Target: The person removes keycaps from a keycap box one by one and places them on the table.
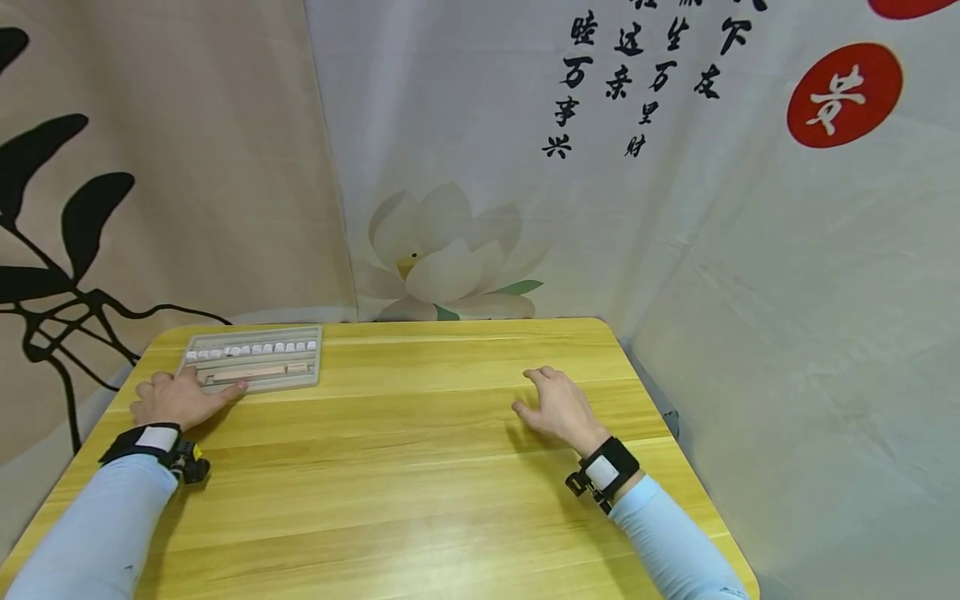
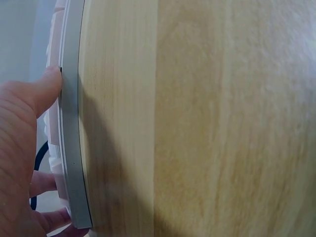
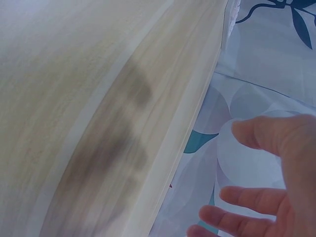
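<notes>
A grey tray (image 1: 313,377) lies at the back left of the wooden table (image 1: 405,467). It carries a row of white keycaps (image 1: 251,348) and a long pinkish bar (image 1: 251,372). My left hand (image 1: 176,398) holds the tray's front-left corner. Its thumb (image 2: 47,89) presses the grey rim (image 2: 71,123), and its fingers curl round the end by the corner. My right hand (image 1: 558,408) is at mid-right of the table, fingers relaxed and holding nothing. In the right wrist view this hand (image 3: 291,143) shows spread fingers beside the table's edge (image 3: 192,123).
Printed cloth hangs close behind and to the right of the table: a lotus flower (image 1: 450,262), black characters (image 1: 577,75) and a red disc (image 1: 843,94). The table's right edge (image 1: 652,392) lies near my right hand. Black wrist straps sit on both forearms.
</notes>
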Tool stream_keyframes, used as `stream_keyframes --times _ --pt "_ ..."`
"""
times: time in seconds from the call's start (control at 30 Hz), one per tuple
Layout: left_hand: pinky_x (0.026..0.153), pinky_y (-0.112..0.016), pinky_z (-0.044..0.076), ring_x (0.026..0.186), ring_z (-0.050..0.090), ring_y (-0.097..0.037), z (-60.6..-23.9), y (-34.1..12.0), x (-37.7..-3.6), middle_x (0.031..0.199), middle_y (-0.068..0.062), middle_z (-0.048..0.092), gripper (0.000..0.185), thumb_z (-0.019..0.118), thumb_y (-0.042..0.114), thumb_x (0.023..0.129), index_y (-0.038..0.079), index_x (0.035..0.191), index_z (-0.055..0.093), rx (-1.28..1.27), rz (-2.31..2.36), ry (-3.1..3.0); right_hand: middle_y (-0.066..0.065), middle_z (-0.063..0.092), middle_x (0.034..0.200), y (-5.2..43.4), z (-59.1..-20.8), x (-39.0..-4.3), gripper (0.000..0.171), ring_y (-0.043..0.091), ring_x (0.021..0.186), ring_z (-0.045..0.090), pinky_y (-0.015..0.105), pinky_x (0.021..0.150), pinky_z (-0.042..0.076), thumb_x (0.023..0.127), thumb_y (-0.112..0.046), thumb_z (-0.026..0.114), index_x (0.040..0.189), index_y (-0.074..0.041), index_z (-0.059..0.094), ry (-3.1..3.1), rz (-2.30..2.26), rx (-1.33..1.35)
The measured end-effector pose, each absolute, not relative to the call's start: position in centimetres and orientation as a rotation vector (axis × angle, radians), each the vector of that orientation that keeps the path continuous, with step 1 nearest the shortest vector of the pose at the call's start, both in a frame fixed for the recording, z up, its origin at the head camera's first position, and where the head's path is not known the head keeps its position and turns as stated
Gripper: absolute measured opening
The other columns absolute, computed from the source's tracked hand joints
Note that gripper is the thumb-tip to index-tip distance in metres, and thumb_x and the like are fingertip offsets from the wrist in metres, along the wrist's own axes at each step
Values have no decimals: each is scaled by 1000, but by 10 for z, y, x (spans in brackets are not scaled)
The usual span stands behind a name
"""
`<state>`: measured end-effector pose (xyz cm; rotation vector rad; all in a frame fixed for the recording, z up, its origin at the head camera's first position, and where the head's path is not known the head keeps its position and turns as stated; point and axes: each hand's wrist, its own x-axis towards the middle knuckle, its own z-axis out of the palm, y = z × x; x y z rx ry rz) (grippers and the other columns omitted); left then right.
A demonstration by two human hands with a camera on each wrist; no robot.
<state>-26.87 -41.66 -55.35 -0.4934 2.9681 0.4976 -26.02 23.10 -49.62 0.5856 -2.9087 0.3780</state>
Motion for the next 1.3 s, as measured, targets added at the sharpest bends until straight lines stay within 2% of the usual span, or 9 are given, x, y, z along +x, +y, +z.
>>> stream_keyframes --times 0.37,0.93,1.3 --pt "92 -82 41 121 38 -77 -552 -412 -265 141 -62 32 133 51 97 92 -18 157 37 -485 489 2987 23 73 143 230 -499 -264 66 41 128 74 55 106 63 101 -44 79 150 0 67 -2921 387 586" --pt "98 -89 37 124 39 -79 -550 -395 -265 142 -63 33 134 59 95 89 -20 155 37 -432 505 2966 24 74 143 225 -503 -261 63 43 128 74 55 106 63 102 -40 80 149 1 67 -2925 400 601" --pt "94 -86 44 118 45 -76 -544 -374 -267 131 -58 42 133 61 97 86 -18 150 43 -342 435 3000 24 74 141 222 -504 -261 62 42 126 75 54 104 64 101 -39 81 147 1 68 -2907 384 617"
